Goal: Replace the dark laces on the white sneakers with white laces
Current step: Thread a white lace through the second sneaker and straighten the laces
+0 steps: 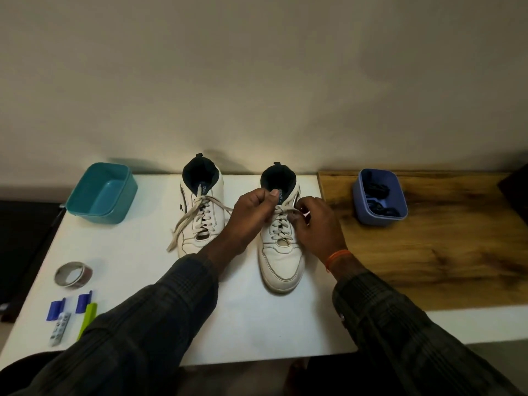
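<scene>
Two white sneakers stand side by side on a white table (251,324), toes toward me. The left sneaker (200,212) carries a white lace (185,221) whose loose ends trail off to its left. On the right sneaker (283,252) a white lace (281,221) runs through the eyelets. My left hand (254,210) pinches this lace at the top of the tongue. My right hand (314,221) grips the lace's other end at the shoe's right side. Dark laces (377,195) lie in a blue tub (380,215) at the right.
A teal tub (103,195) stands at the table's back left. A tape roll (73,274), two blue clips (68,305), a green stick (87,318) and a small white strip (58,328) lie at front left. A wooden surface (428,252) adjoins the table's right; a wall stands behind.
</scene>
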